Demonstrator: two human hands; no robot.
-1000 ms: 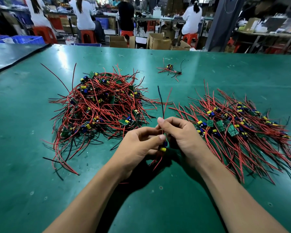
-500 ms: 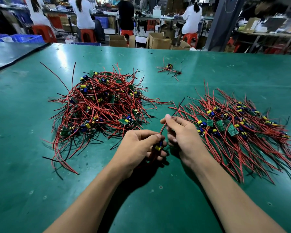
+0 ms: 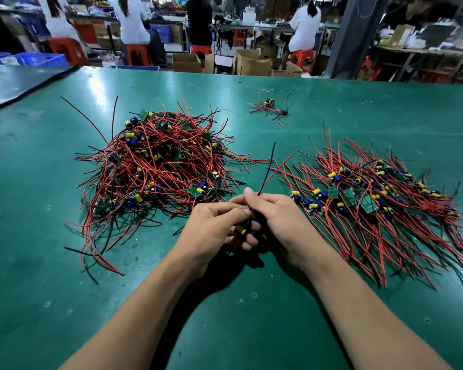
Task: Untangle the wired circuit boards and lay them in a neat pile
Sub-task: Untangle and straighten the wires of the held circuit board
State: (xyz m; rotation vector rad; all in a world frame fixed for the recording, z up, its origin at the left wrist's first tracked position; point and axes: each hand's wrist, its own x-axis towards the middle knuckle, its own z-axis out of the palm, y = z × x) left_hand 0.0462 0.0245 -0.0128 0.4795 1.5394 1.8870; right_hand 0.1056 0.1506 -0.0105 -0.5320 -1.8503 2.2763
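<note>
The fingers (image 3: 249, 194) of the right hand (image 3: 281, 222) are pressed together, thumb against forefinger. They pinch two wires (image 3: 269, 166), one black and one red, low down where they leave the board (image 3: 242, 228). The left hand (image 3: 211, 232) curls round that board, and only a yellow part and a blue part of it show between the fingers.

Half a second ago the right hand was further up the wires and had leaned them over to the right. Now it has come back down beside the left hand, and the wires slant up and away. I take this as stroking the wires straight. The board looks already free, and it only needs laying down with the sorted ones.

Both hands sit just beside the near right edge of the tangled heap (image 3: 155, 169) of red and black wire and small green boards. The heap is large, so most of the job remains. Right of the heap, apart from it, lies the sorted pile (image 3: 372, 201), its wires combed one way. Beyond the heap to the right, well apart, is a small stray bundle (image 3: 269, 106).

All of this rests on a green surface (image 3: 38, 263), scuffed and spotted. Past the heap, beyond the far edge of the surface, people (image 3: 134, 20) in white tops sit on red stools (image 3: 138, 53) at benches. Cardboard boxes (image 3: 251, 62) and blue crates (image 3: 38, 60) are nearby.
</note>
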